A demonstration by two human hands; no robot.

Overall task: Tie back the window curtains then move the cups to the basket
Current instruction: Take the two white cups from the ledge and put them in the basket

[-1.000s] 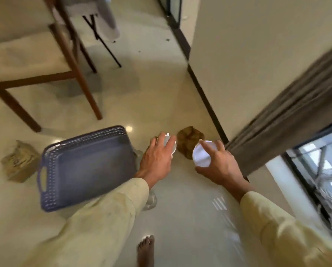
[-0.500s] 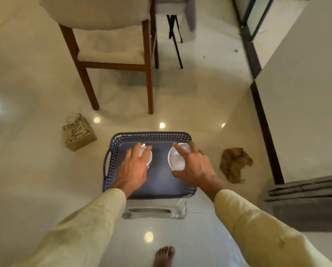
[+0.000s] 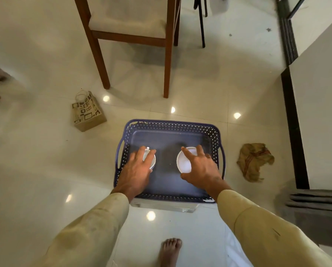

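Bare foot (image 3: 170,251) on the glossy tiled floor (image 3: 36,170) at bottom centre, both sleeves (image 3: 95,228) in pale yellow fabric reaching forward over it. Just past the foot, a clear plastic piece (image 3: 167,208) pokes out from under the near edge of the basket (image 3: 169,124), which is blue, perforated-walled, with side handles, sitting on the floor. Both hands are inside the basket outline. Left hand (image 3: 137,170) wraps a white cup (image 3: 150,158) from above, fingers curled round it, handle poking up between the fingers. Right hand (image 3: 201,168) grips a second white cup (image 3: 184,162) by the rim, thumb on the near side and fingers across the far side, open mouth facing the camera. Cannot tell whether either cup touches the basket floor. Cups sit side by side, apart, left one in the left half, right one in the right half. Right of the basket: crumpled brown cloth (image 3: 253,160) on the floor, near a dark skirting strip; grey curtain folds (image 3: 315,201) at the right edge. Left and further out: small printed paper bag (image 3: 87,112), upright. Beyond the basket: wooden chair (image 3: 130,33) with cream seat cushion, black metal legs just right of it.
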